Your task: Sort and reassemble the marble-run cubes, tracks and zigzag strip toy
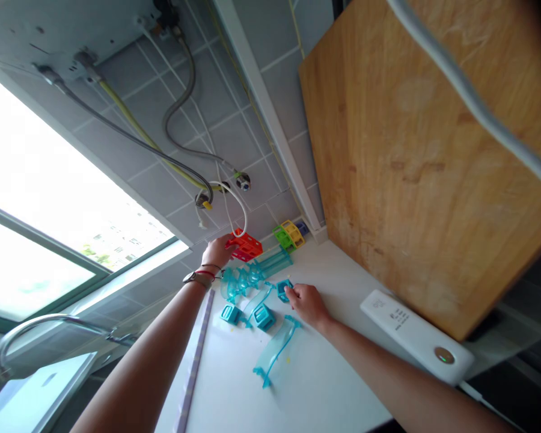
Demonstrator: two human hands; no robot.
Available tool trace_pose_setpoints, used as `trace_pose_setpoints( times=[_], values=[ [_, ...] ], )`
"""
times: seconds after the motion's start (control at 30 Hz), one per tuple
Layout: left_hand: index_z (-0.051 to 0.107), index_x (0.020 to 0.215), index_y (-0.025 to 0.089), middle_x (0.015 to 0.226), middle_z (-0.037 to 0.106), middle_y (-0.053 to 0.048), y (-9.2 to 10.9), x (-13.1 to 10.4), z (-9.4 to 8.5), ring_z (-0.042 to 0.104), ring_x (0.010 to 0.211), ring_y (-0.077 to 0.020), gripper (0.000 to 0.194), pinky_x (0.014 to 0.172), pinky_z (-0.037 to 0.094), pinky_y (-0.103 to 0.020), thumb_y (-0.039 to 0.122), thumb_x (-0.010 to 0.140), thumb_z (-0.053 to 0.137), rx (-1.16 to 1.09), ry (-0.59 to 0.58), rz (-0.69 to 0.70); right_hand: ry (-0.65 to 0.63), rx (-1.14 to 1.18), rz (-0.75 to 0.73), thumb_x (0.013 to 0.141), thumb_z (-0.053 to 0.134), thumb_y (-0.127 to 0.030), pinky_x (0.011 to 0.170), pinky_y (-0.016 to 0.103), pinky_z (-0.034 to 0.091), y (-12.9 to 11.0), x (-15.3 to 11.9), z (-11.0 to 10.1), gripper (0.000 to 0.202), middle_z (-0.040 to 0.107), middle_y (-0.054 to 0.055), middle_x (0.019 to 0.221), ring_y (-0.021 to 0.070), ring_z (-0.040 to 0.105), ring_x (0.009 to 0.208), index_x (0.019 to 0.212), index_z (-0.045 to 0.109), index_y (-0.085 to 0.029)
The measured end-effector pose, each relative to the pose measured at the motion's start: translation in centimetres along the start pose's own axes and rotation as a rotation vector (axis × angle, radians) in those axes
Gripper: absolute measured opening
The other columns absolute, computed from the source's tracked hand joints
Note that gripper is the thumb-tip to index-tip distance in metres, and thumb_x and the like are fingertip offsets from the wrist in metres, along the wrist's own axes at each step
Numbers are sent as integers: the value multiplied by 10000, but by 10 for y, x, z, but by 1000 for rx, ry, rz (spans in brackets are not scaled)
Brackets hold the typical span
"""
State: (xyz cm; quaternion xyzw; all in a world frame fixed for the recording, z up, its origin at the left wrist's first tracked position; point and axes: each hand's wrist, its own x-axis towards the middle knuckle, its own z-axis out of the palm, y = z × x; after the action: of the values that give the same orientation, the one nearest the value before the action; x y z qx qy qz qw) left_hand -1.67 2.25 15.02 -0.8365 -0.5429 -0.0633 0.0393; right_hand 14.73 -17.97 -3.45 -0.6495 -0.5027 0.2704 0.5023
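Observation:
At the back of the white counter (324, 373), my left hand (218, 250) is closed on the left end of a red openwork plastic block (247, 245). Pinched in the fingers of my right hand (309, 304) is a small teal plastic block (284, 290). Two similar pieces, a teal hollow block (230, 314) and a larger teal block (264, 317), lie between my arms. In front of them rests a curved translucent teal track piece (277, 349). Beyond, near my left wrist, stand several teal spiral pieces (241, 282) and a long teal channel (275, 261).
Green (285, 239) and yellow blocks (294, 233) stand by the tiled wall. A wooden board (415, 150) fills the right side, with a white power strip (415, 334) below. A purple strip (197, 361) edges the counter near the faucet (54, 322). Hoses (135, 123) hang at upper left.

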Motion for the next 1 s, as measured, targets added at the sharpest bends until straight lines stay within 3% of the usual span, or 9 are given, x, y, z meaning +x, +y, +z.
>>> trace_pose_setpoints(
  times=[0.23,0.37,0.6,0.77,0.9,1.0],
  values=[
    [670,1186,293,923,778,0,-21,-34,-19,699,575,-127,333,677,531,-236,428,907,549,-17,21,-16,-24,22,-8,978,456,-442,592,253,389,5,1,2,502,694,53,573,178,647,578,567,619,-204],
    [698,1164,304,887,776,-11,-17,-33,-32,707,641,-157,334,658,519,-247,421,872,583,112,-43,-45,-29,39,-9,975,440,-469,625,268,402,9,2,4,531,682,46,555,182,648,576,536,597,-216],
    [745,1042,313,958,766,-70,-24,-30,-57,713,896,-294,281,707,520,-338,371,788,637,285,-41,-70,-34,59,-12,967,419,-499,606,284,391,10,2,6,546,661,43,543,184,633,557,520,564,-222],
    [749,1023,281,829,761,-67,-41,-38,-74,718,715,-230,260,640,518,-291,327,797,628,321,-94,-114,-30,61,4,965,421,-510,612,283,394,8,2,5,543,668,44,549,188,638,561,527,558,-222],
    [731,1103,247,792,762,-58,-42,-41,-74,689,572,-161,299,616,526,-256,304,870,553,312,-123,-144,-34,73,-5,965,412,-507,611,281,386,6,1,4,536,672,50,559,190,640,570,532,552,-223],
    [731,1127,274,897,776,-72,-26,-36,-63,734,721,-201,310,683,549,-281,339,867,576,327,-132,-118,-42,65,0,963,401,-518,612,281,380,5,0,3,542,668,53,556,188,632,564,533,548,-223]
  ],
)
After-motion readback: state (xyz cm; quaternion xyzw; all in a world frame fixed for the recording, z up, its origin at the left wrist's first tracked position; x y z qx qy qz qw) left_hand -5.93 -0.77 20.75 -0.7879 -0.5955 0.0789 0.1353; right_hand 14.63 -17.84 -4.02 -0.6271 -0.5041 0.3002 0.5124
